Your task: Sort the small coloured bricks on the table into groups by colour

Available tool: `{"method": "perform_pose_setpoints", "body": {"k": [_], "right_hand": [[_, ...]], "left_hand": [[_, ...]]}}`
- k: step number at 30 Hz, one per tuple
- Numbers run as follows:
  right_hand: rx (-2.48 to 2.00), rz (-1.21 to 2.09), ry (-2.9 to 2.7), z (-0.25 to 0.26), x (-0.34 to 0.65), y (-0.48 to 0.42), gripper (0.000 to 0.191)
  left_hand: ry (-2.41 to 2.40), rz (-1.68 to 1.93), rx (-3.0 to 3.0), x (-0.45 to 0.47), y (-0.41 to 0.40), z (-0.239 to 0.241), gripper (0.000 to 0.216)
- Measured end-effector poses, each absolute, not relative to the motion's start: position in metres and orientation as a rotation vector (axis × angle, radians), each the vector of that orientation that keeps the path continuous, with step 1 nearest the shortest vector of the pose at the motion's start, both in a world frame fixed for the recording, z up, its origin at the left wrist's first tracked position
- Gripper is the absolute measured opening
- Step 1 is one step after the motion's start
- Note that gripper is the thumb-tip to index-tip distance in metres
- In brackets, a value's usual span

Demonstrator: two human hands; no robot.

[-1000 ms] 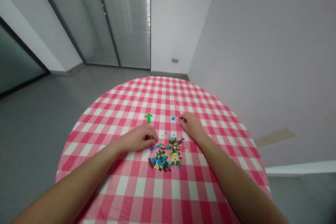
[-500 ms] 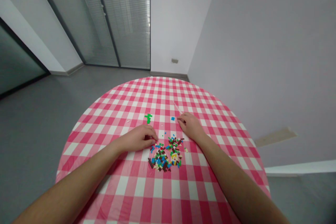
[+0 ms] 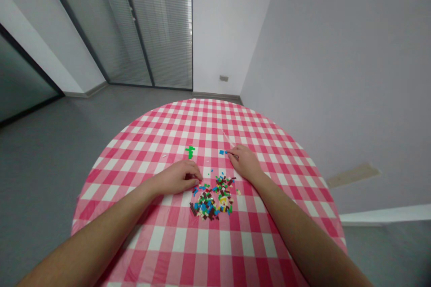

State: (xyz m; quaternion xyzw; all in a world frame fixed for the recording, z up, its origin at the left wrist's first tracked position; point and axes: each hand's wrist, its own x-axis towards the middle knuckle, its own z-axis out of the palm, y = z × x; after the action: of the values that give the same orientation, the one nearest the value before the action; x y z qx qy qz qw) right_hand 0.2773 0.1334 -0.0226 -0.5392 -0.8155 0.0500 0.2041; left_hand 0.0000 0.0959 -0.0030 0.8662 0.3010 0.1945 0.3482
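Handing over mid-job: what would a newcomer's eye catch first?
The pink checked tablecloth across the lower middle stands out first. On it, beside the left hand, lies a multicoloured heap of small pieces. Beyond lie a green cross left of centre and a blue square by the right hand.

Right hand (image 3: 244, 161) at small blue piece (image 3: 226, 152), left hand (image 3: 178, 178) beside multicoloured brick pile (image 3: 209, 206)
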Motion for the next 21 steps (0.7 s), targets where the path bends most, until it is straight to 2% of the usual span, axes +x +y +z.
{"method": "perform_pose_setpoints", "body": {"k": [21], "right_hand": [[-1.49, 0.133, -2.317, -0.0243, 0.277, 0.1302, 0.029]], "left_hand": [[0.772, 0.489, 2.286, 0.0002, 0.0959, -0.0015, 0.015]]}}
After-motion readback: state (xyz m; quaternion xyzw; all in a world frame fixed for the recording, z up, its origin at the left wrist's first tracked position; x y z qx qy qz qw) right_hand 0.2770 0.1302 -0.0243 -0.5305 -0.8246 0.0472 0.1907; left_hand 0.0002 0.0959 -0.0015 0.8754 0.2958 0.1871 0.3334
